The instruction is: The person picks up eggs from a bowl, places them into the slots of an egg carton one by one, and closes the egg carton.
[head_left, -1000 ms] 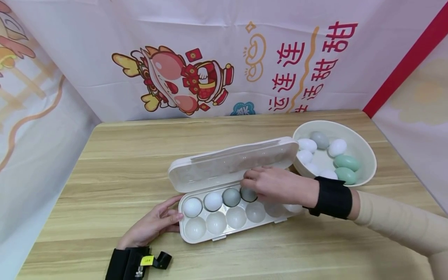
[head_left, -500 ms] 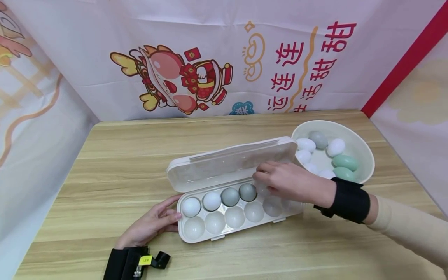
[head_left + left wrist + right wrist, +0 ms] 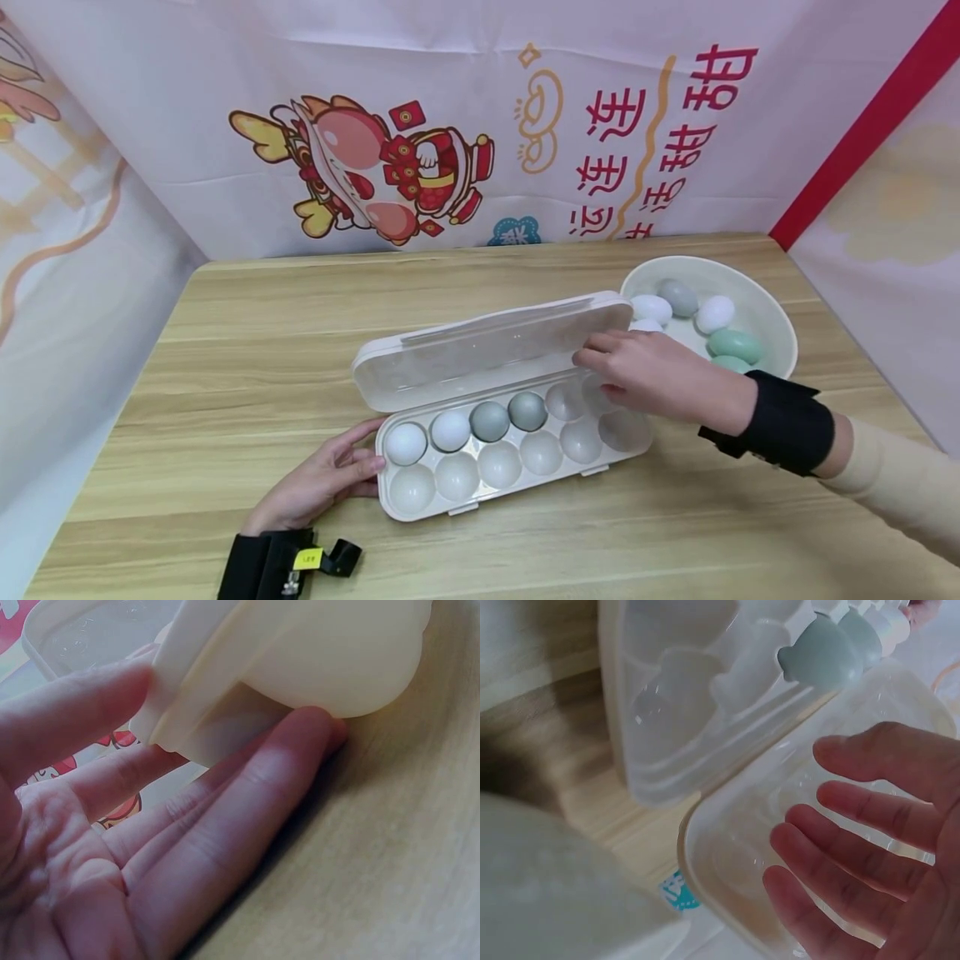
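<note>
A white plastic egg carton lies on the table, its clear lid tipped back. In its far row sit two white eggs at the left, then two grey eggs. My left hand grips the carton's left end, the thumb on the rim and the fingers underneath. My right hand hovers over the carton's right end. In the right wrist view its spread fingers hold nothing. It covers part of the far row's right end.
A cream bowl stands behind and right of the carton, partly hidden by the right forearm. It holds several eggs: white, grey and green. A printed cloth hangs behind the wooden table.
My right hand has let go of the second grey egg, left in the far row, and moved right toward the bowl. My left hand keeps its grip on the carton.
</note>
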A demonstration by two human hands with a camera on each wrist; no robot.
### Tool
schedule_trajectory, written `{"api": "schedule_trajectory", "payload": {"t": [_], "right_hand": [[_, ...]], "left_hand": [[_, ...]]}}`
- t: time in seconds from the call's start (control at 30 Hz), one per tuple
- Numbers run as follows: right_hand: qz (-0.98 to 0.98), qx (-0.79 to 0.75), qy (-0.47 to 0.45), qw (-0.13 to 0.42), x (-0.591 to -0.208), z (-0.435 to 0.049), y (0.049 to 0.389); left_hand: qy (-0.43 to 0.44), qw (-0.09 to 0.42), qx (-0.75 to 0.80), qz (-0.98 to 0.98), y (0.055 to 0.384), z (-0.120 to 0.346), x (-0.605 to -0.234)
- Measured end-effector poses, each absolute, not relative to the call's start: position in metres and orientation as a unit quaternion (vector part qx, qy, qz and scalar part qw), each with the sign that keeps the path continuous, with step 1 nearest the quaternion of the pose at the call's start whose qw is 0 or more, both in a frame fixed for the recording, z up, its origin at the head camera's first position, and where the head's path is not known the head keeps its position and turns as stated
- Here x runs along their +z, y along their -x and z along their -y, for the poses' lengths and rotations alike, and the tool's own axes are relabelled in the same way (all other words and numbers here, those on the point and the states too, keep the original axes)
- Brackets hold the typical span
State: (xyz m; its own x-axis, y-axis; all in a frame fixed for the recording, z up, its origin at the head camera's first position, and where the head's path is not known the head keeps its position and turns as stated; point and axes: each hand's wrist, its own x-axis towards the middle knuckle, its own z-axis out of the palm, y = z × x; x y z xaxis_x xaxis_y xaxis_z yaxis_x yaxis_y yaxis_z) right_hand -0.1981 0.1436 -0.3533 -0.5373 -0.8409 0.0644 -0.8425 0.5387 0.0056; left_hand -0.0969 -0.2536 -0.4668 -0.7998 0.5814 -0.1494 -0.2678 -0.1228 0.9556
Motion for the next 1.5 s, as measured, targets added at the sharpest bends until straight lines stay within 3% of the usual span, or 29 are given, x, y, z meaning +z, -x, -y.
{"api": "schedule_trajectory", "payload": {"t": [0.67, 1.17, 1.5], "right_hand": [[0.906, -0.028, -0.42, 0.034, -0.331, -0.174, 0.203], [0.933, -0.032, -0.351, -0.079, -0.331, -0.198, 0.235], [0.941, -0.059, -0.318, -0.102, -0.331, -0.208, 0.253]], "left_hand": [[-0.147, 0.286, 0.738, -0.593, 0.098, 0.253, -0.473], [-0.149, 0.287, 0.738, -0.593, 0.098, 0.253, -0.473], [-0.144, 0.287, 0.738, -0.594, 0.097, 0.254, -0.471]]}}
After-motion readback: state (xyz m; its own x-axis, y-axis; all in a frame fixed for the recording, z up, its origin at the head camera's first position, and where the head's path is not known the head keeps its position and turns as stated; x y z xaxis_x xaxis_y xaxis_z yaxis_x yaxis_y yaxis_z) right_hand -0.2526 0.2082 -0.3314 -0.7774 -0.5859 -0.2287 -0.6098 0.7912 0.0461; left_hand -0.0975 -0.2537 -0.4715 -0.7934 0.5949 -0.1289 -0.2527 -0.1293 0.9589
